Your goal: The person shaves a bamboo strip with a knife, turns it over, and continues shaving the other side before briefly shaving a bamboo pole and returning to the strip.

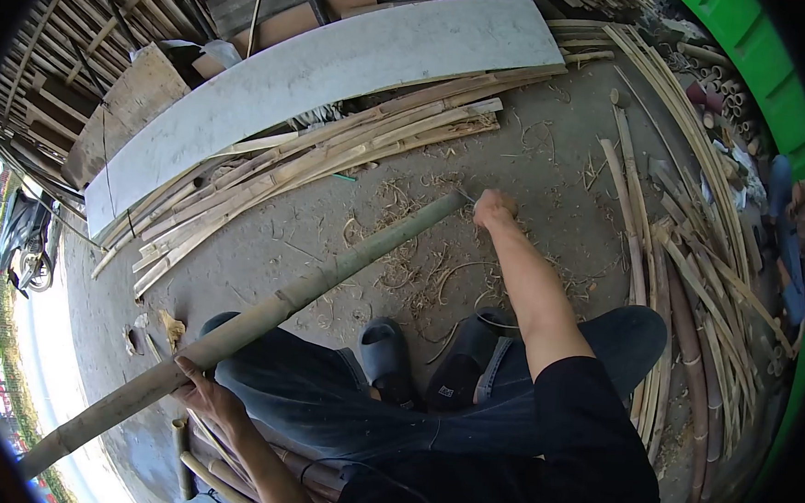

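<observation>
**A:** Where was the bamboo pole (327,275) lying?

**B:** Slanted across the lap. Its near end sat low at the left, and its far end reached out over the shavings (411,261) on the ground, near the split strips (335,151) beyond.

**A:** And the hands?

**B:** The left hand (199,388) had its fingers closed round the pole beside the left knee. The right hand (494,208) was clenched at the far tip, arm stretched nearly straight. What it clutched, the pole end or some thin blade, I couldn't tell.

**A:** How would you have done that bit well?

**B:** I'd judge the left had to pin the pole hard against the thigh so it couldn't roll. The feet in the sandals (415,354) wanted keeping clear of the tip, and the right should have worked away from the body in short, controlled strokes
</observation>
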Available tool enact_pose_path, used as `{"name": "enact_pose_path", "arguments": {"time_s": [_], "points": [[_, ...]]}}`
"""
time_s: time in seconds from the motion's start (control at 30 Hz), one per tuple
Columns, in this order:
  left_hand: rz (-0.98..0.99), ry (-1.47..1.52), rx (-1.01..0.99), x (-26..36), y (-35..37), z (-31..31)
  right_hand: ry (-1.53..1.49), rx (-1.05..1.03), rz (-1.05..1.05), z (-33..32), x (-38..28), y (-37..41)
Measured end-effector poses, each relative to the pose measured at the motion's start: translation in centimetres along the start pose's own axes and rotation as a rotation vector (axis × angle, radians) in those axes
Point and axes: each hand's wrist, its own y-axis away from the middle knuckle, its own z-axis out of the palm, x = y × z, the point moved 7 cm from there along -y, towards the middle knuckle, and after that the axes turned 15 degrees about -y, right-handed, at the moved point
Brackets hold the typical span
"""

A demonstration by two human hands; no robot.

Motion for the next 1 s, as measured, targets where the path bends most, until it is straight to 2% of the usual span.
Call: {"name": "enact_pose_path", "arguments": {"time_s": [0.1, 0.17, 0.27, 0.37, 0.43, 0.53, 0.57, 0.67, 0.73, 0.8, 0.83, 0.9, 1.0], "points": [[-0.021, -0.002, 0.027, -0.1, -0.2, -0.4, -0.008, 0.046, 0.070, 0.8, -0.1, -0.2], [-0.035, 0.055, -0.029, -1.3, 0.0, -0.8, -0.024, 0.086, 0.092, 0.3, 0.1, -0.2], [-0.050, 0.088, -0.103, -2.2, 0.2, -1.3, 0.022, 0.105, 0.043, -1.0, 0.0, 0.8], [-0.042, 0.109, -0.101, -3.1, 0.2, -1.6, 0.068, 0.004, 0.015, -2.1, -1.3, 4.2], [-0.035, 0.114, -0.093, -3.3, 0.2, -1.7, 0.041, -0.041, -0.168, -1.9, -3.0, 7.8], [-0.020, 0.107, -0.081, -3.0, -0.2, -1.7, 0.001, 0.024, -0.190, 0.0, -0.6, 7.0], [-0.014, 0.088, -0.088, -2.9, -0.2, -2.0, -0.085, 0.022, -0.079, 0.2, 1.6, 6.0], [0.004, 0.091, -0.087, -2.7, -0.4, -1.9, -0.114, -0.006, -0.054, 0.9, 4.1, 3.1], [0.005, 0.092, -0.083, -2.8, -0.9, -1.8, -0.074, 0.004, -0.051, 0.4, 3.0, 3.6], [-0.002, 0.081, -0.098, -2.6, -0.5, -1.6, -0.095, 0.095, -0.263, -1.7, 0.3, 7.5], [0.004, 0.073, -0.085, -2.1, -0.6, -1.2, -0.097, 0.095, -0.256, -1.3, 0.9, 6.6], [0.008, 0.051, -0.077, -1.9, -0.4, -1.6, -0.069, 0.063, -0.078, 0.6, 4.0, 4.5], [0.030, 0.043, -0.106, -1.9, -1.0, -1.2, -0.004, -0.004, -0.018, 0.4, 5.8, 2.0]]}}
